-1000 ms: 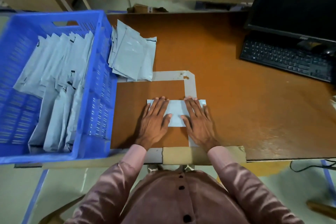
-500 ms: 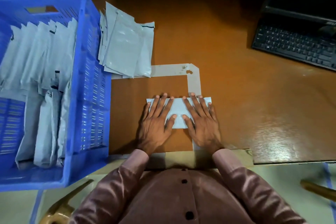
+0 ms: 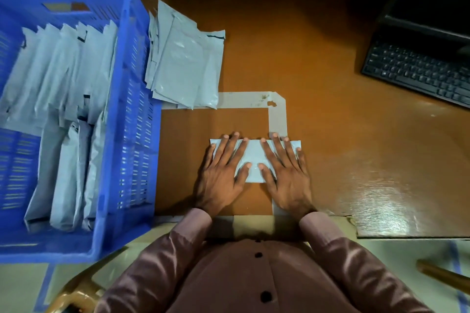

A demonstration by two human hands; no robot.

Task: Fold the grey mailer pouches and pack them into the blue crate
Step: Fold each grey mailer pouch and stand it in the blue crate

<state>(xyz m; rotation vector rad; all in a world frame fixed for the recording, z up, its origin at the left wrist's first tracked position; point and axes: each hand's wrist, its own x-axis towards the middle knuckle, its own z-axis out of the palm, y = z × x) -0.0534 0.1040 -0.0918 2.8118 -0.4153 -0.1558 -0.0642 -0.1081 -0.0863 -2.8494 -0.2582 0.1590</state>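
On the bench [image 3: 330,58], inside the taped outline [image 3: 278,119], the folded grey pouch [image 3: 254,157] lies flat under both palms: left hand [image 3: 222,173] and right hand [image 3: 286,173] spread, fingers straight, pressing, gripping nothing. Risk: slick film likely springs open on release, or skids if pressure is uneven. Blue crate [image 3: 132,119] sits left, already packed with upright pouches, tight slot. Unfolded stack [image 3: 183,63] lies beside it; keyboard [image 3: 417,71] well apart, not obstructing.

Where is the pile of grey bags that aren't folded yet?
In the head view, the unfolded pouches lie on the table, left of centre, right beside the blue crate.
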